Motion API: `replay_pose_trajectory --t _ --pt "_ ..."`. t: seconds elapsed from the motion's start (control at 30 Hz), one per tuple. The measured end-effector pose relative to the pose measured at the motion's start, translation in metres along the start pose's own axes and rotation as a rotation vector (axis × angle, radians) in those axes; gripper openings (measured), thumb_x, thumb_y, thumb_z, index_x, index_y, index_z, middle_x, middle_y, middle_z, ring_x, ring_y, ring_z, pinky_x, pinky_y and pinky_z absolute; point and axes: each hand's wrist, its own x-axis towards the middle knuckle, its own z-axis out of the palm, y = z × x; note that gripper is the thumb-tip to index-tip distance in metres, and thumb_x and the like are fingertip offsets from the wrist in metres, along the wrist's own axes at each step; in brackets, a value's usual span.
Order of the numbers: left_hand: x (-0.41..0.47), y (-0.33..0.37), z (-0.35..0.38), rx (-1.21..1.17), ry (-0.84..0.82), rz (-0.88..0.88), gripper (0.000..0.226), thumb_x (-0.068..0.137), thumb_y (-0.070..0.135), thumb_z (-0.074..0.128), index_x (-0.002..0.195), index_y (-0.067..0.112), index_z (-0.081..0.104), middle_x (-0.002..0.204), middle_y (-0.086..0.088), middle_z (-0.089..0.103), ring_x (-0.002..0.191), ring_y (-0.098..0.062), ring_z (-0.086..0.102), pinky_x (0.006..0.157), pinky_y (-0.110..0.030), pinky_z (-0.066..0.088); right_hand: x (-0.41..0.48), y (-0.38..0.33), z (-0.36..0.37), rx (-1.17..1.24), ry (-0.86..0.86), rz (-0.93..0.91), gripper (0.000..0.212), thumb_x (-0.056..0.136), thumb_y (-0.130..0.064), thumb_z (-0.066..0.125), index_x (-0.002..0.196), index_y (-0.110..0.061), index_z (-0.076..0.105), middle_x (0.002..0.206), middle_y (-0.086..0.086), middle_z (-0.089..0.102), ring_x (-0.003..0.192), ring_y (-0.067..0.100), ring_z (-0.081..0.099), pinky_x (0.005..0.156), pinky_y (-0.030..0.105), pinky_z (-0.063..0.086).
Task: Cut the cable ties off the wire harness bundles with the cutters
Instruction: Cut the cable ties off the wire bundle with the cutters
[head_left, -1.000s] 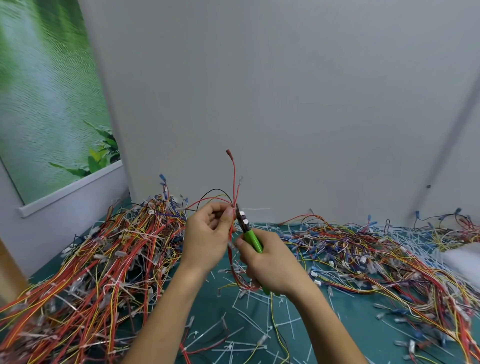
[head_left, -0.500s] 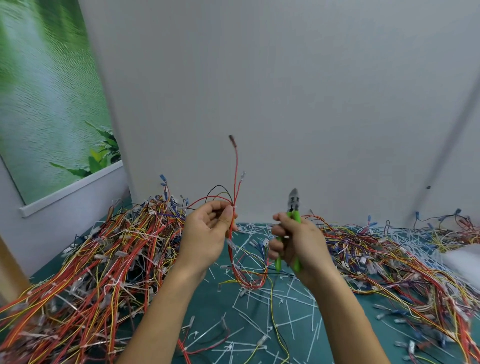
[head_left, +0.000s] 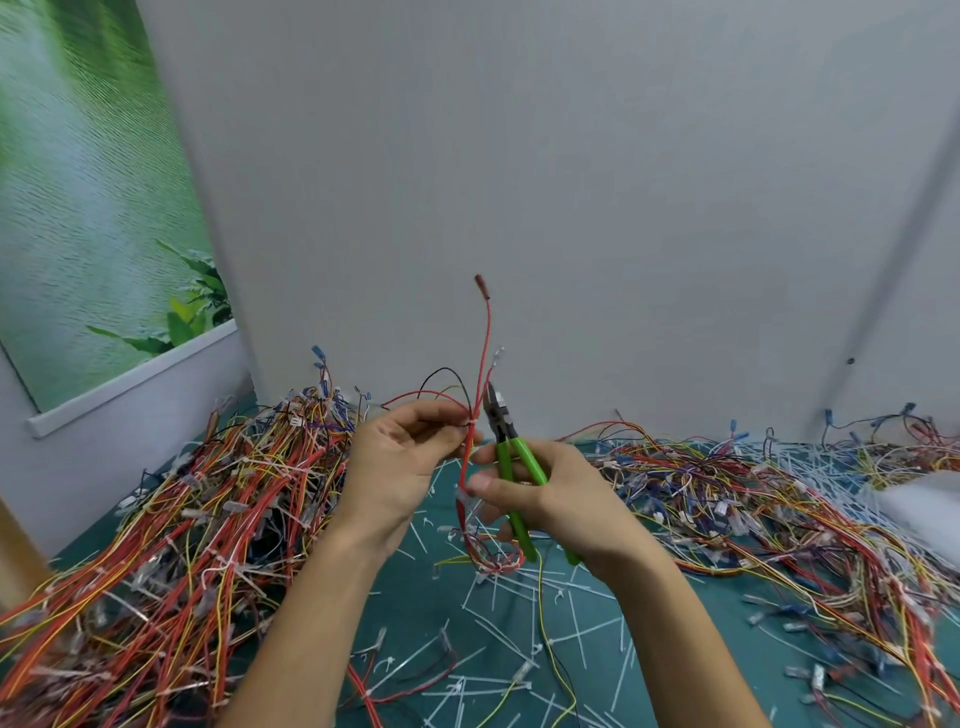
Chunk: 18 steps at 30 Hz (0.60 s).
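My left hand (head_left: 400, 462) pinches a small wire harness bundle (head_left: 485, 343) of red, black and yellow wires, held upright above the table; its lower loop hangs down between my hands. My right hand (head_left: 550, 499) grips the green-handled cutters (head_left: 511, 457). The cutter jaws point up and sit right beside the spot where my left fingers hold the wires. Whether a cable tie lies between the jaws is too small to tell.
A big pile of tied harnesses (head_left: 171, 545) lies at the left, another spread of wires (head_left: 779, 499) at the right. Cut white cable ties (head_left: 519, 623) litter the green mat (head_left: 415, 597) between them. A grey wall stands close behind.
My right hand swung the cutters away to the right and then brought them back against the bundle. My left hand kept the bundle raised in about the same place.
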Motion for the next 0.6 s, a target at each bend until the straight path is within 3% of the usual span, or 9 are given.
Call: replay_pose_trajectory --t 0.13,0.27,0.37,0.5,0.6 --pt "-0.001 0.000 -0.001 -0.004 0.036 0.020 0.021 0.085 -0.012 0.067 0.088 0.007 0.076 0.087 -0.014 0.077 0.080 -0.027 0.076 0.070 -0.026 0.059 -0.001 -0.001 -0.001 -0.006 0.011 -0.042 0.025 0.090 -0.016 0.080 0.112 -0.013 0.069 0.092 0.008 0.078 0.077 0.024 0.075 0.071 0.037 0.064" --pt "-0.001 0.000 0.001 0.019 0.063 0.037 0.029 0.084 -0.009 0.069 0.079 0.017 0.080 0.085 -0.009 0.078 0.075 -0.018 0.073 0.062 -0.024 0.058 0.000 0.000 0.000 -0.027 -0.027 -0.022 0.033 0.085 -0.024 0.084 0.113 -0.015 0.069 0.094 0.000 0.078 0.081 0.020 0.075 0.071 0.033 0.062" --pt "-0.002 -0.002 0.005 0.039 0.115 0.064 0.029 0.084 -0.008 0.070 0.078 0.018 0.080 0.079 -0.007 0.077 0.066 -0.014 0.069 0.053 -0.023 0.054 0.000 0.003 0.002 -0.095 -0.067 -0.022 0.030 0.086 -0.020 0.084 0.111 -0.015 0.069 0.088 -0.002 0.076 0.078 0.018 0.076 0.070 0.034 0.061" --pt "-0.002 -0.003 0.009 0.021 0.132 0.077 0.018 0.079 -0.003 0.078 0.092 0.009 0.079 0.087 -0.007 0.078 0.065 -0.016 0.066 0.052 -0.023 0.051 0.000 0.002 -0.007 -0.046 -0.022 -0.048 0.020 0.088 -0.012 0.081 0.104 -0.009 0.070 0.079 0.001 0.072 0.069 0.020 0.072 0.066 0.033 0.061" --pt "-0.002 -0.003 0.010 -0.010 0.099 0.094 0.029 0.076 0.007 0.082 0.104 0.009 0.078 0.102 -0.005 0.078 0.068 -0.020 0.070 0.053 -0.022 0.051 0.003 0.002 -0.017 0.120 0.105 -0.061 0.020 0.088 -0.009 0.080 0.105 -0.006 0.070 0.077 0.006 0.071 0.066 0.021 0.069 0.063 0.034 0.060"
